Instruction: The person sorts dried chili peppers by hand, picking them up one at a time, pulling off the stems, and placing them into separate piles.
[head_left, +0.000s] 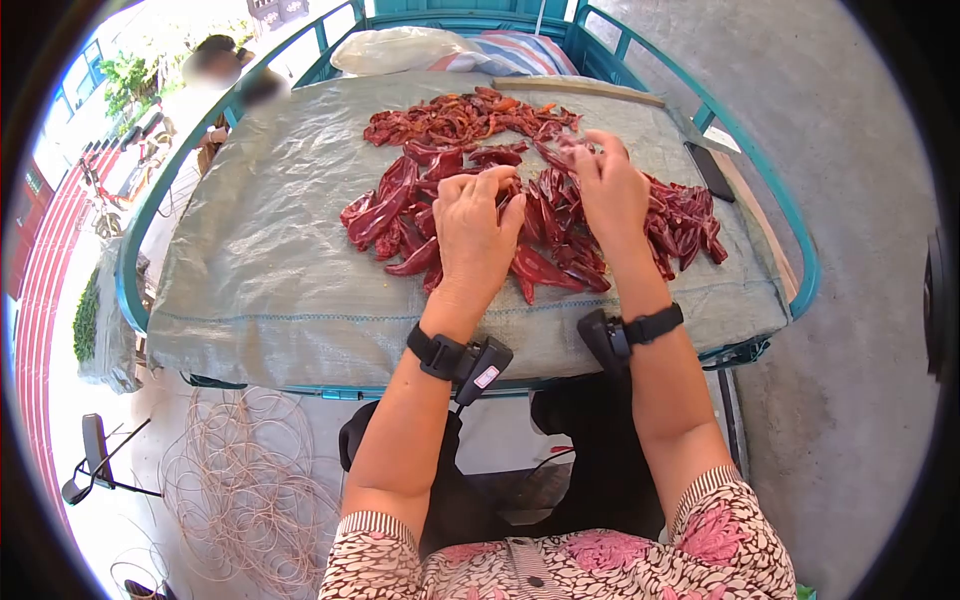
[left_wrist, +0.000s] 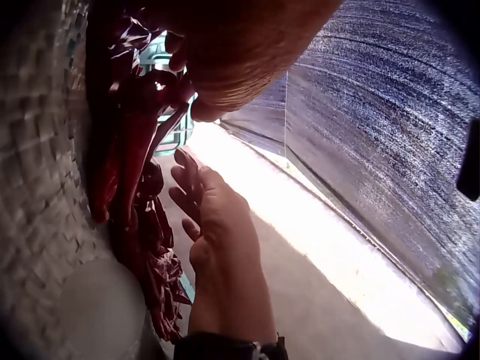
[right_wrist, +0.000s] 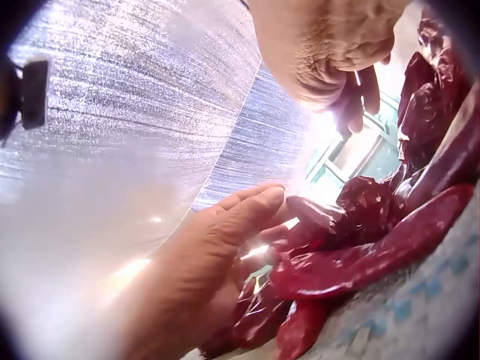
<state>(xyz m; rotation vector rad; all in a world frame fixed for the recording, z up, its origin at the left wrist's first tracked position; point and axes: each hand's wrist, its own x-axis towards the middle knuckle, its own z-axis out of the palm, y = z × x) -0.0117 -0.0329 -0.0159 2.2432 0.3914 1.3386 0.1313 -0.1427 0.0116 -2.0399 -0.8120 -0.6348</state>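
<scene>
Glossy dried red peppers lie in a loose pile on a woven grey-green sheet. My left hand is at the middle of the pile, its fingers curled and pinching a red pepper; in the right wrist view the thumb and fingers of the left hand meet the end of a pepper. The right hand hangs above the pile's right part, fingers loosely bent and slightly blurred. In the left wrist view, the right hand has its fingers apart with nothing visible between them.
A separate heap of smaller, shrivelled red pieces lies behind the pile. A dark phone rests at the right, near a wooden strip. Teal rails border the cart bed. Sacks lie at the back.
</scene>
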